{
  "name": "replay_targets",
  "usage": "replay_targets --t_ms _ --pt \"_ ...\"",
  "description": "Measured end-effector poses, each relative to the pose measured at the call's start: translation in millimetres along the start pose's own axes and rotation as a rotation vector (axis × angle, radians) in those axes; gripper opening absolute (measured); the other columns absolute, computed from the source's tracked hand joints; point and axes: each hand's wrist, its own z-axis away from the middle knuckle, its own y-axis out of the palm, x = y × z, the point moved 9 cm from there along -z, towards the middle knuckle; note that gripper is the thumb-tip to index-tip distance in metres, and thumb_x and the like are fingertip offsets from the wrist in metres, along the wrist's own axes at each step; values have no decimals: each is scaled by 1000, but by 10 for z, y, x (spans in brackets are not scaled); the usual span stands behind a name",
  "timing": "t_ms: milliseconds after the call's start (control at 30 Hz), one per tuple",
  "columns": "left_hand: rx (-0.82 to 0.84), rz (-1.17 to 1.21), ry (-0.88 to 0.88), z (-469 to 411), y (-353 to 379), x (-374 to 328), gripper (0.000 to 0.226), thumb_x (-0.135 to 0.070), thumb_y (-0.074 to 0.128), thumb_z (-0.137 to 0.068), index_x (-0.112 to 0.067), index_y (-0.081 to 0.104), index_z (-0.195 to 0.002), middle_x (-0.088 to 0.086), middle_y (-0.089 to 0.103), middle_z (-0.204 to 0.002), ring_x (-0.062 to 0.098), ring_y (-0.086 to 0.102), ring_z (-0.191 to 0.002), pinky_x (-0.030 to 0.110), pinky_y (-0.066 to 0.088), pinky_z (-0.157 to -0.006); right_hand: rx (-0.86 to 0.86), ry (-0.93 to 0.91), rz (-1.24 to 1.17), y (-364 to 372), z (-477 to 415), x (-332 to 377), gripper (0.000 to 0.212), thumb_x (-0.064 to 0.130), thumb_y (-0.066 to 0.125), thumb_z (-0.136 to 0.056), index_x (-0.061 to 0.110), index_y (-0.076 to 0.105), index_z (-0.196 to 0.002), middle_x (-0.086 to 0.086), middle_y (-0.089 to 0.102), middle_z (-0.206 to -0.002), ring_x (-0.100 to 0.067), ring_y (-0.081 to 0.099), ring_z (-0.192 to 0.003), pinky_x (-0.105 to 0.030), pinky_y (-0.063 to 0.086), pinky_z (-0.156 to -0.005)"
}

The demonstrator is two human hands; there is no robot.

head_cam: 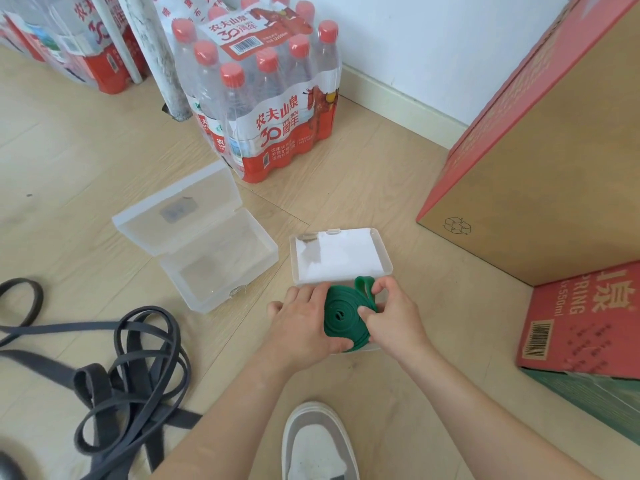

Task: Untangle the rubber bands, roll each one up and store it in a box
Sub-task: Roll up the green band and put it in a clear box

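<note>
A green rubber band [341, 318] is wound into a flat coil, with one loose loop sticking up at its far right. My left hand [304, 323] grips the coil's left side and my right hand [391, 313] pinches its right side. Both hold it over the body of a clear plastic box, which my hands mostly hide; the box's open lid [341, 256] stands just behind. A second clear box [221, 268] lies open to the left with nothing in it. Tangled dark grey rubber bands [131, 372] sprawl on the floor at the lower left.
A shrink-wrapped pack of water bottles [266, 98] stands behind the boxes. A large cardboard carton [540, 161] and a red carton [581, 320] crowd the right side. My shoe [317, 445] rests on the wooden floor below my hands. More bottle packs [86, 39] are at the far left.
</note>
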Motion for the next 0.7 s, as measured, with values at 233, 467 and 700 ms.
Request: replay_targets --t_ms 233,467,700 --pt "-11 -92 -7 -31 13 -5 90 -66 69 -61 -34 31 -136 -12 41 -130 15 31 -120 39 23 -96 -56 -93 333 46 95 97 26 37 54 -94 20 41 -110 -1 60 -87 -30 61 -81 -32 37 -60" --pt "-31 -191 12 -25 114 8 84 -64 72 -61 -33 38 -132 -6 39 -121 19 29 -118 43 18 -99 -79 -111 657 149 -38 111 19 21 46 -99 17 64 -101 -5 57 -107 -25 54 -99 -28 34 -66" --pt "-208 -119 36 155 2 66 59 -43 57 -89 -25 38 -142 1 40 -134 22 35 -125 35 29 -102 -197 -213 467 50 -104 269 14 22 58 -94 15 65 -84 -3 64 -84 -25 57 -77 -31 37 -64"
